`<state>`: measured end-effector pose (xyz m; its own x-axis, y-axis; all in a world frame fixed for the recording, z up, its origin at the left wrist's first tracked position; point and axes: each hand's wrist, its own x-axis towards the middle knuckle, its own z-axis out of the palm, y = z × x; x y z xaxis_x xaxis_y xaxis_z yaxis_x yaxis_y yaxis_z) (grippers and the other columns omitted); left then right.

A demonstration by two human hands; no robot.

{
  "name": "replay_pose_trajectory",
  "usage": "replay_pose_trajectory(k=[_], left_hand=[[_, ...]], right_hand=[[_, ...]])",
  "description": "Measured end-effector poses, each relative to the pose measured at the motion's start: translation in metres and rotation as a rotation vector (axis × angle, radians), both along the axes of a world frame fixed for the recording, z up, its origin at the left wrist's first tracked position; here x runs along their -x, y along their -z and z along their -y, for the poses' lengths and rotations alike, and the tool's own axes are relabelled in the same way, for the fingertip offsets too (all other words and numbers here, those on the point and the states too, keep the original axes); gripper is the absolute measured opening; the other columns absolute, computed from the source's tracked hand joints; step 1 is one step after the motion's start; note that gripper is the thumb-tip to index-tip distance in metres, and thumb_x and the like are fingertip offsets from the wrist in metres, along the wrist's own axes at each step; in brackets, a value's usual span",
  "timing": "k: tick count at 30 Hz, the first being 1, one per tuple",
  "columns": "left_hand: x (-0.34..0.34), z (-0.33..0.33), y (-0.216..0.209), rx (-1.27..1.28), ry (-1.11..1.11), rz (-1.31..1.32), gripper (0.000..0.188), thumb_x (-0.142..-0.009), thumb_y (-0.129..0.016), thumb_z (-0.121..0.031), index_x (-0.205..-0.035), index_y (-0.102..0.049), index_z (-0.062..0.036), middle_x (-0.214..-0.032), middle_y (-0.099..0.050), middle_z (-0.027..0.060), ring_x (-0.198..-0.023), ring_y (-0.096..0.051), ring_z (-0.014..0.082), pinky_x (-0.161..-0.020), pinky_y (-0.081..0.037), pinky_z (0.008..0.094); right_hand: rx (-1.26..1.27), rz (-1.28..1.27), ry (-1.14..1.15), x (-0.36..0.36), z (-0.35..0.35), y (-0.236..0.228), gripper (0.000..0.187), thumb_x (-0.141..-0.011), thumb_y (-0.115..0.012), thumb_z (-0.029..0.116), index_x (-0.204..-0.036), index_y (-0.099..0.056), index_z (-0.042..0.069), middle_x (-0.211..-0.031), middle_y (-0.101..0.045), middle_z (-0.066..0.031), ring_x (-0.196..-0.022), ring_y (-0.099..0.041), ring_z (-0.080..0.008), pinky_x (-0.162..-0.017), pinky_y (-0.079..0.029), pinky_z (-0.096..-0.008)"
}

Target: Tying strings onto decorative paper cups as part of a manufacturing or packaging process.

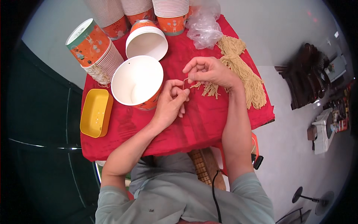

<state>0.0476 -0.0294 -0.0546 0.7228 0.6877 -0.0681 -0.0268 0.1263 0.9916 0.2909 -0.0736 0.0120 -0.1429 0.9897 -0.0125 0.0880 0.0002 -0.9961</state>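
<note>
Between my two hands runs a short tan cord [184, 83]. My left hand [169, 102] pinches its lower end with thumb and fingers. My right hand [212, 71] is closed on its upper end. Just left of my left hand stands an open paper bucket [138, 79], white inside and orange outside, with a small dark hole near its rim. A thick bundle of tan cords [244, 71] lies beyond my right wrist, tied in at one place. Several loose cord ends [209, 89] spread under my right hand.
A red cloth [175, 130] covers the table. A yellow tray [96, 112] holds tiny pale bits. Behind stand a second open bucket [147, 42], a leaning bucket stack [97, 52] with cords hanging on it, more stacks [171, 16] and a clear plastic bag [204, 28].
</note>
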Motion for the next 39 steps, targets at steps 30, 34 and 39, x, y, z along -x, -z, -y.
replay_pose_trajectory(k=[30,34,39], left_hand=[[0.07,0.02,0.027,-0.166,-0.158,-0.172,0.03,-0.117,-0.067,-0.025,-0.135,-0.077,-0.0026,-0.104,-0.082,0.0042,-0.07,-0.067,0.007,-0.061,-0.053,0.0221],[0.083,0.017,0.028,-0.203,-0.219,-0.264,0.021,-0.115,-0.069,-0.02,-0.123,-0.079,-0.0032,-0.098,-0.081,0.0024,-0.069,-0.065,0.0067,-0.06,-0.051,0.0219],[0.093,0.023,0.023,-0.192,-0.272,-0.272,0.017,-0.113,-0.073,-0.018,-0.118,-0.081,-0.0041,-0.09,-0.08,0.0018,-0.067,-0.065,0.0054,-0.061,-0.05,0.0213]], right_hand=[[0.029,0.39,-0.142,0.006,-0.043,0.055,0.027,-0.087,-0.084,0.017,-0.111,-0.084,0.007,-0.087,-0.083,-0.0012,-0.069,-0.069,-0.0116,-0.062,-0.055,-0.0313],[0.012,0.511,-0.101,0.006,-0.037,0.056,0.027,-0.088,-0.083,0.018,-0.11,-0.082,0.003,-0.086,-0.082,-0.0042,-0.071,-0.074,-0.0136,-0.066,-0.06,-0.0332],[-0.001,0.664,0.065,-0.003,-0.025,0.056,0.026,-0.089,-0.081,0.025,-0.104,-0.081,0.004,-0.083,-0.081,-0.0087,-0.073,-0.078,-0.0176,-0.069,-0.062,-0.0368]])
